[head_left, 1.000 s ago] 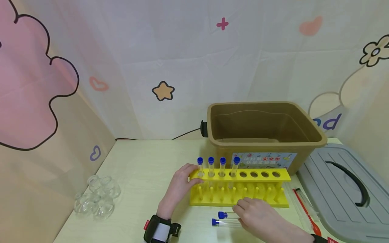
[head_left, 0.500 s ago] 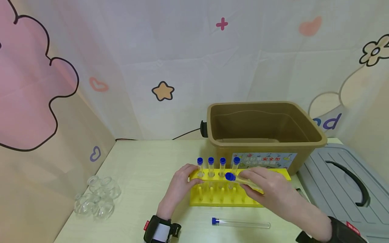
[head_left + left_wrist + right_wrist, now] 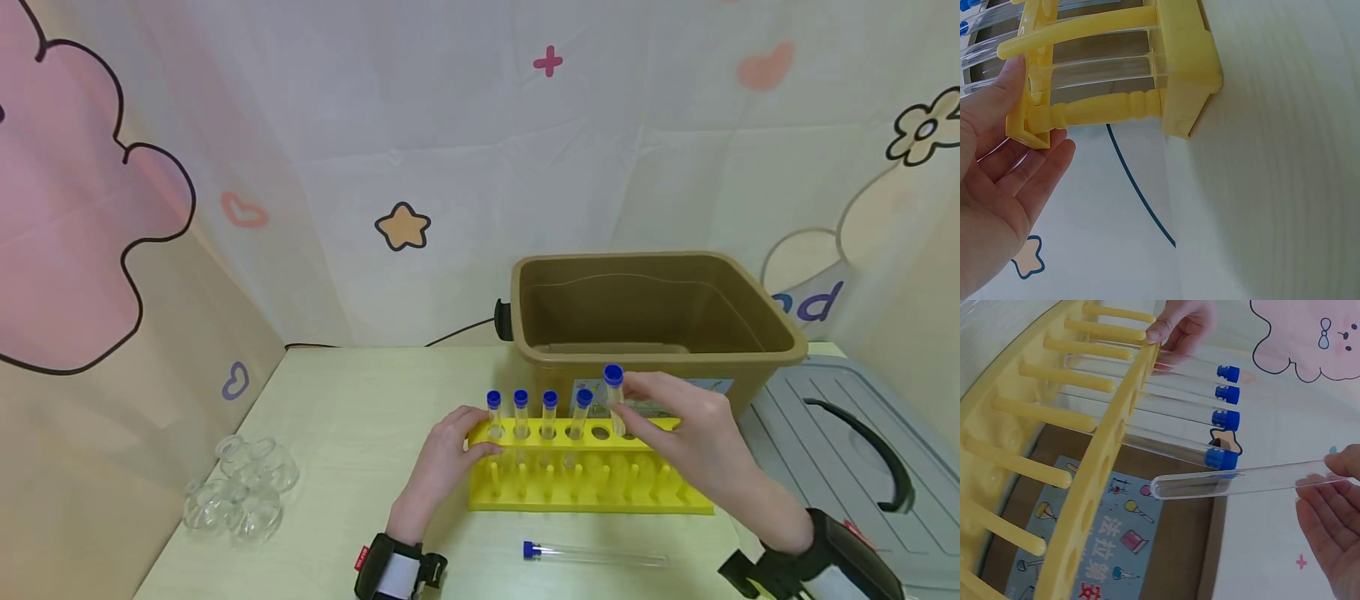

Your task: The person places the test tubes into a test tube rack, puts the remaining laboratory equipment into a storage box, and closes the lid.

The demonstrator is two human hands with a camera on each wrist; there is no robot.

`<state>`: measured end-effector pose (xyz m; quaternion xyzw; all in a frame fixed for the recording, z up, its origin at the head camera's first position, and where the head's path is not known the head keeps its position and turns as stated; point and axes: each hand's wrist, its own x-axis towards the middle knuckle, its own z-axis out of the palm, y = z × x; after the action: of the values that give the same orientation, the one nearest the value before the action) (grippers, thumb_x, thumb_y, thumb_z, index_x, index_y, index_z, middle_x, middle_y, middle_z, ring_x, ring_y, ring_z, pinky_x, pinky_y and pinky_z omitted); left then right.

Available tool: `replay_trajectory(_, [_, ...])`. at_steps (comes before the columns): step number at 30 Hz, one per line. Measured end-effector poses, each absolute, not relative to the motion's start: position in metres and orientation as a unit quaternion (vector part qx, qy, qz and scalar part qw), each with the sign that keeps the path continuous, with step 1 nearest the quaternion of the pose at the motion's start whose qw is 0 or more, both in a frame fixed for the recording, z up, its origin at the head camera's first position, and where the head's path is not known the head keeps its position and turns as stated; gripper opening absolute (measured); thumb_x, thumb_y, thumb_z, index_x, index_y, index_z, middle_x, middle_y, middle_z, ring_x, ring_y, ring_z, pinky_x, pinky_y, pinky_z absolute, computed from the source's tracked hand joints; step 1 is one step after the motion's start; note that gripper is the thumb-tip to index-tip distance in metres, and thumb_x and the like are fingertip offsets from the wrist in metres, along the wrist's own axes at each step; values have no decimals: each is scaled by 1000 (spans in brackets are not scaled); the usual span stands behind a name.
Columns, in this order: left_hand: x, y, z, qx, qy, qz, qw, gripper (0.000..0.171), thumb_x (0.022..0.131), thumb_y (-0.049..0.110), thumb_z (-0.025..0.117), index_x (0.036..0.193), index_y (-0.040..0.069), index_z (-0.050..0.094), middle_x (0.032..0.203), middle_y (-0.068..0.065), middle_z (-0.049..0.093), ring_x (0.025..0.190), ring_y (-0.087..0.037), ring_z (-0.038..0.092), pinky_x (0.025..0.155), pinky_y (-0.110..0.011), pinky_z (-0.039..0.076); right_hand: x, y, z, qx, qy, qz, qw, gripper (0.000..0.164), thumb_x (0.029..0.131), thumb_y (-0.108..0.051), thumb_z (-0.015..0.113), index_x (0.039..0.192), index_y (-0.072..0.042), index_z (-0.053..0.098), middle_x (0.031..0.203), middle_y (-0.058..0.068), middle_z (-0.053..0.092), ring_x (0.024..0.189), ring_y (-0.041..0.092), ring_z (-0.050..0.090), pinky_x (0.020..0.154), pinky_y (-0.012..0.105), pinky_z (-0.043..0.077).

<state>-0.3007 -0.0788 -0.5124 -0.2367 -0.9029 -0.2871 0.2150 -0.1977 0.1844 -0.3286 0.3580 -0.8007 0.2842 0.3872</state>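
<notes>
My left hand [image 3: 441, 457] grips the left end of a yellow test tube rack [image 3: 592, 505], its thumb on the top bar in the left wrist view. Several clear test tubes with blue caps [image 3: 1227, 417] stand in the rack's left holes. With thumb and fingers, my right hand [image 3: 697, 425] pinches another blue-capped test tube [image 3: 1241, 481] near its cap. That tube is nearly upright over the open holes right of the standing ones, its rounded bottom apart from the top bar in the right wrist view. One more capped test tube [image 3: 600, 556] lies on the table before the rack.
A brown bin [image 3: 660, 358] stands right behind the rack. To the right lies a grey lid [image 3: 832, 467] with a black handle. Clear round glass vessels [image 3: 243, 492] sit at the table's left. A printed cloth [image 3: 450, 108] hangs behind.
My right hand has picked up one of the two lying test tubes, lifted it over the rack and turned it from lying flat to nearly upright. The left hand stays on the rack.
</notes>
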Motion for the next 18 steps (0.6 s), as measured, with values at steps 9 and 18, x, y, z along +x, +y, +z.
replay_trajectory(9, [-301, -78, -514, -239, -901, -288, 217, 46, 56, 43, 47, 99, 32, 37, 93, 20, 33, 77, 2, 33, 62, -17, 34, -241, 214, -390, 314, -795, 375, 357, 41, 54, -5, 61, 94, -9, 51, 83, 1, 51, 68, 11, 49, 61, 22, 37])
replay_trajectory(18, [-301, -79, -513, -240, -901, -286, 222, 46, 56, 42, 48, 100, 32, 37, 93, 19, 33, 77, 2, 33, 62, -17, 34, -257, 222, -417, 273, -814, 381, 343, 39, 57, -10, 60, 94, -13, 51, 83, -2, 51, 68, 10, 48, 56, 20, 38])
